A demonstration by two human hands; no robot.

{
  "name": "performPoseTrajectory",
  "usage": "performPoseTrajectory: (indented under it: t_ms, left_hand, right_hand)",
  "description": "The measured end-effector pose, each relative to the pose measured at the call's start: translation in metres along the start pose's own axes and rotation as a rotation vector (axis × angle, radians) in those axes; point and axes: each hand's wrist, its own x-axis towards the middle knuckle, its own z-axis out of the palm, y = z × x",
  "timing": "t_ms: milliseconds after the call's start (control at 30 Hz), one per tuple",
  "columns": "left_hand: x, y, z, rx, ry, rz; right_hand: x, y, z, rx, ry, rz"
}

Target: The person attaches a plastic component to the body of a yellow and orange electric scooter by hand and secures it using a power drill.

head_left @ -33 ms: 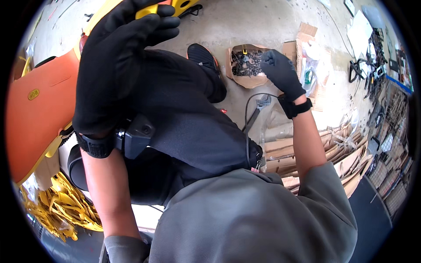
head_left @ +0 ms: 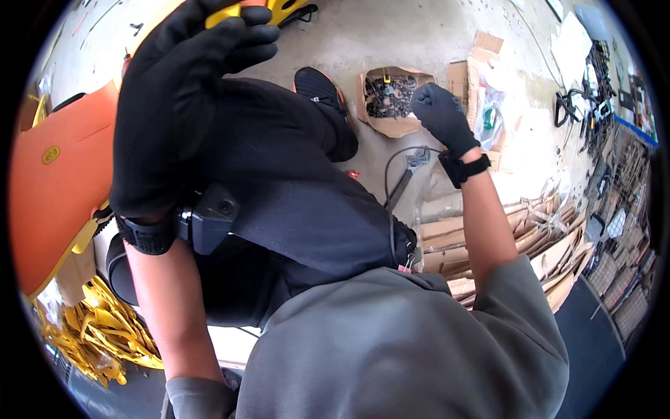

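Carefully: Gloved Hands Over a Cluttered Floor

Leftmost, a smooth orange panel [head_left: 59, 188] above a tangle of glossy yellow plastic pieces [head_left: 98, 335]. Next, left hand [head_left: 185, 105] in a black knit glove, raised close to the camera, curled around a hard yellow part [head_left: 222, 14]; grip partly hidden, so likely to slip if loosened. Centre, black trousers and shoe [head_left: 317, 87] on dusty concrete. Further right, a torn cardboard box [head_left: 392, 98] of small dark metal pieces, with right hand [head_left: 441, 115], also gloved, loosely closed just beside its rim; whether holding anything, cannot tell. Possible spill if the soft box gets knocked. Rightmost, stacked flat cardboard [head_left: 530, 237], rough-edged.
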Motion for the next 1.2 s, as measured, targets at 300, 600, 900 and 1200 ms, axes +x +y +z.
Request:
performPoseTrajectory:
  t_ms: [300,600,900,1200]
  left_hand:
    - [0.000,0.002,-0.025,0.022,0.032,-0.094]
    - [0.010,0.002,-0.017,0.050,0.085,-0.085]
    - [0.011,0.002,-0.017,0.066,0.145,-0.126]
    - [0.012,0.003,-0.027,0.113,0.066,-0.176]
  right_hand:
    - [0.002,0.059,0.070,-0.015,0.073,0.157]
    - [0.041,0.063,0.133,-0.533,-0.073,0.012]
    - [0.000,0.059,0.104,-0.629,-0.229,0.226]
    - [0.026,0.041,0.116,-0.301,-0.273,-0.055]
